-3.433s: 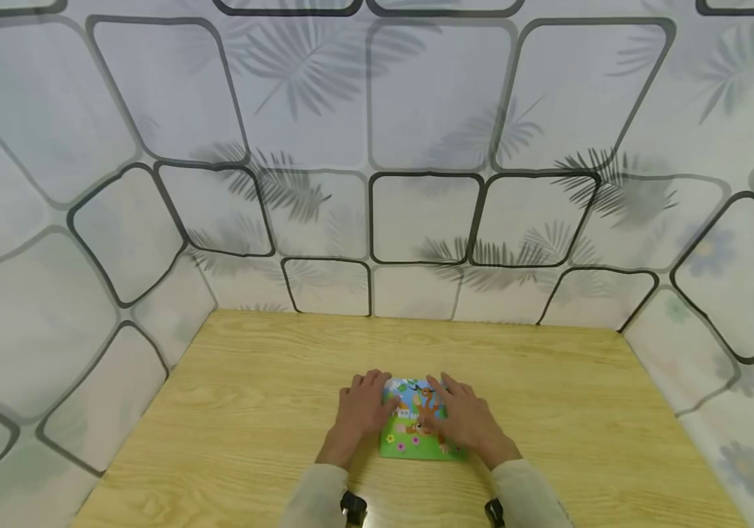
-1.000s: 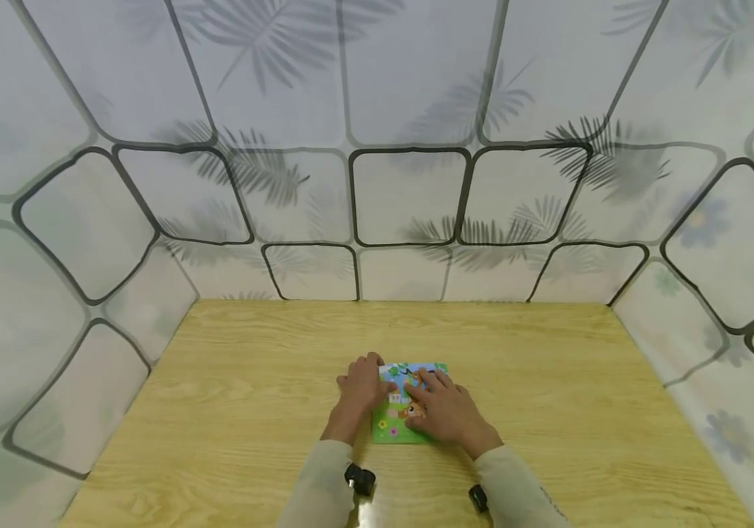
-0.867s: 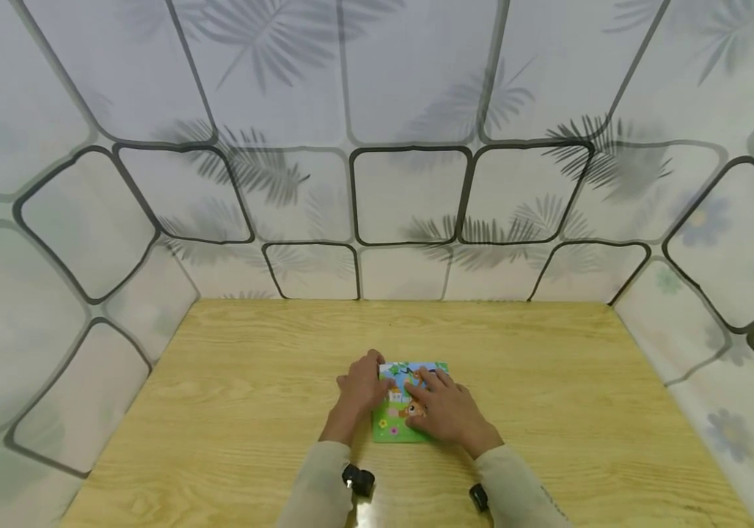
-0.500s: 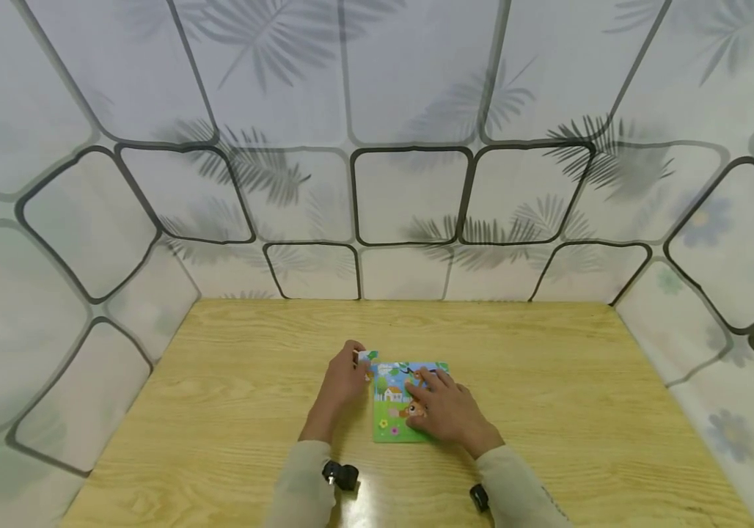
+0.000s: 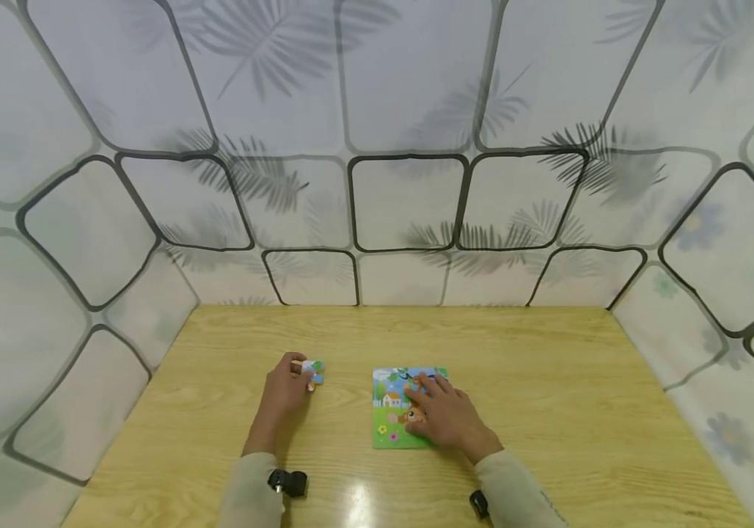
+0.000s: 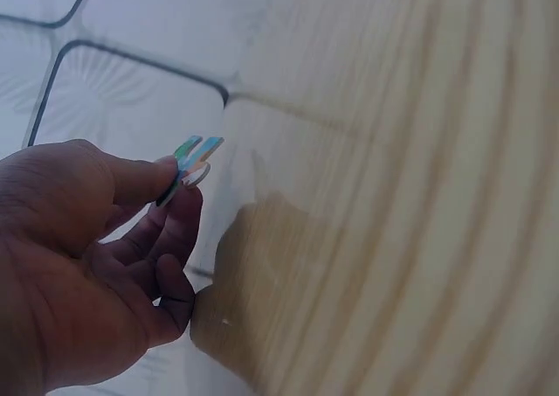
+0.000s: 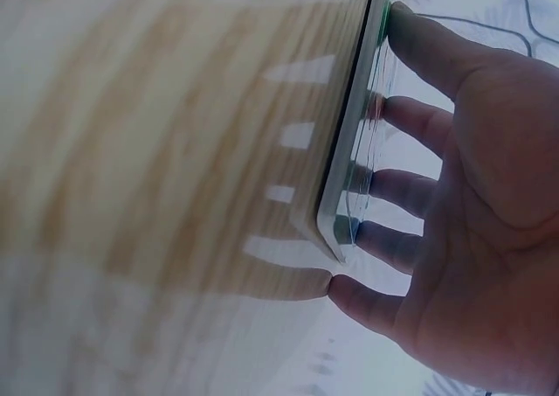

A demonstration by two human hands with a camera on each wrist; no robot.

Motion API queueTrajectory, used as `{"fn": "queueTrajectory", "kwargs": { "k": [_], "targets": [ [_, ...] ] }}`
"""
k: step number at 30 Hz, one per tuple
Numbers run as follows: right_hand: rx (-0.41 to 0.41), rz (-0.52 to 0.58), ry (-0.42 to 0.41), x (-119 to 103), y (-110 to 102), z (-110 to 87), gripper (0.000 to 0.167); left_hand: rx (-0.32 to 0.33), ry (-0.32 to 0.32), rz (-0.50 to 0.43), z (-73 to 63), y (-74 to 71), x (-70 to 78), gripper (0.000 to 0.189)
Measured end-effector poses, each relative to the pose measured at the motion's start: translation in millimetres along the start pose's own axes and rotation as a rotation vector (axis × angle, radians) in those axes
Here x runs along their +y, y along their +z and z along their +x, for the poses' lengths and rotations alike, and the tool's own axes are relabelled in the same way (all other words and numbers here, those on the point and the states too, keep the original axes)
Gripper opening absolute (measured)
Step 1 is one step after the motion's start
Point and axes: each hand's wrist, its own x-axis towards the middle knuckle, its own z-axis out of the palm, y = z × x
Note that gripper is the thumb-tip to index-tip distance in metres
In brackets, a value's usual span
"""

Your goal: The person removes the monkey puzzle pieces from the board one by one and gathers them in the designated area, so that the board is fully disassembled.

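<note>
Out to the left, my left hand [image 5: 282, 389] pinches a small jigsaw piece [image 5: 314, 372] between thumb and fingers. In the left wrist view the thin puzzle piece [image 6: 192, 162] is seen nearly edge-on, held above the table. A square cartoon jigsaw puzzle [image 5: 388, 423] with a house, flowers and an animal lies flat on the table. My right hand [image 5: 449, 412] rests on its right side with fingers spread, covering part of the picture. The right wrist view shows fingertips touching the top of the puzzle board [image 7: 342, 182], while the little finger touches the tabletop beside it.
The wooden table [image 5: 529, 359] is pale and glossy, with a light reflection near the front. A patterned fabric wall [image 5: 410, 205] encloses it at the back and both sides. Small black cameras [image 5: 287, 482] are strapped to both wrists.
My left hand has lifted a piece from the upper left of the puzzle and carried it left. A house and tree picture shows where the hand was. The right hand stays on the puzzle.
</note>
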Motion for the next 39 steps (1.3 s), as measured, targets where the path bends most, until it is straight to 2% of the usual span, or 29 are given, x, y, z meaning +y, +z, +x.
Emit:
{"fn": "queueTrajectory", "kwargs": {
  "k": [4,8,13,20,25,28,31,35,39],
  "targets": [
    [0.005,0.005,-0.007,0,0,-1.0,0.062,0.013,-0.027,0.034,-3.3,-13.1,-10.7,0.037],
    [0.005,0.006,-0.01,-1,0,-1.7,0.062,0.009,-0.037,0.057,-5.9,-19.5,-14.9,0.038],
    [0.011,-0.001,-0.013,0,0,-1.7,0.062,0.009,-0.043,0.085,-6.3,-21.3,-17.6,0.04],
    [0.012,0.003,-0.009,-1,-1,-1.7,0.062,0.032,-0.083,0.23,-5.3,-22.8,-18.4,0.041],
    [0.001,0.012,0.003,-1,-1,-1.4,0.063,0.032,-0.094,0.286,-7.6,-21.0,-15.3,0.042],
    [-0.002,0.026,0.007,0,1,-2.4,0.063,0.044,-0.079,0.287,-10.4,-15.8,-6.5,0.045],
    [-0.003,0.046,0.011,1,3,-3.4,0.063,0.061,-0.029,0.282,-12.1,-5.4,6.9,0.046],
    [0.008,0.059,0.01,2,4,-3.7,0.064,0.053,0.055,0.287,-15.5,15.6,27.8,0.041],
    [0.016,0.05,0.009,3,5,-2.3,0.065,0.024,0.11,0.301,-19.4,38.8,44.3,0.037]
  ]
}}
